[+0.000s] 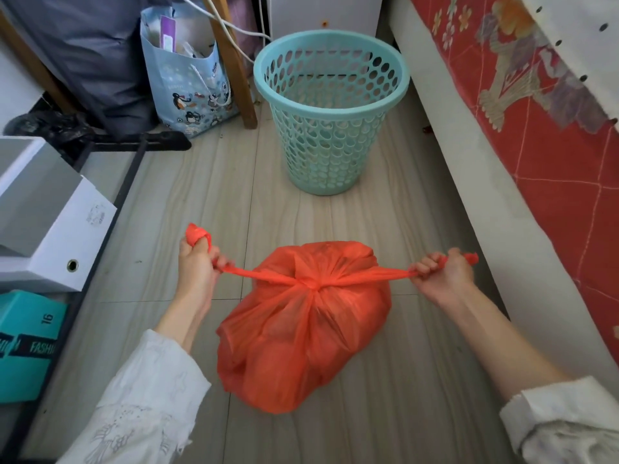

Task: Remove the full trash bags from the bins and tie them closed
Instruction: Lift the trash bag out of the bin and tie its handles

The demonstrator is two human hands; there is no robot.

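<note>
Knot drawn taut atop the orange trash bag (301, 329), sitting on the floor before the emptied bin (331, 108). Left hand (196, 262) and right hand (442, 272) each clench a twisted tail; thin, soft film looks stretchy, best gripped near the knot.

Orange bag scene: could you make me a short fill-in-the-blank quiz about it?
1. The bag lies on the ____.
2. The bin behind it is ____ of any bag.
3. The left hand and right hand pull the bag's ends ____, tightening the knot.

Missing words: floor; empty; apart
</note>
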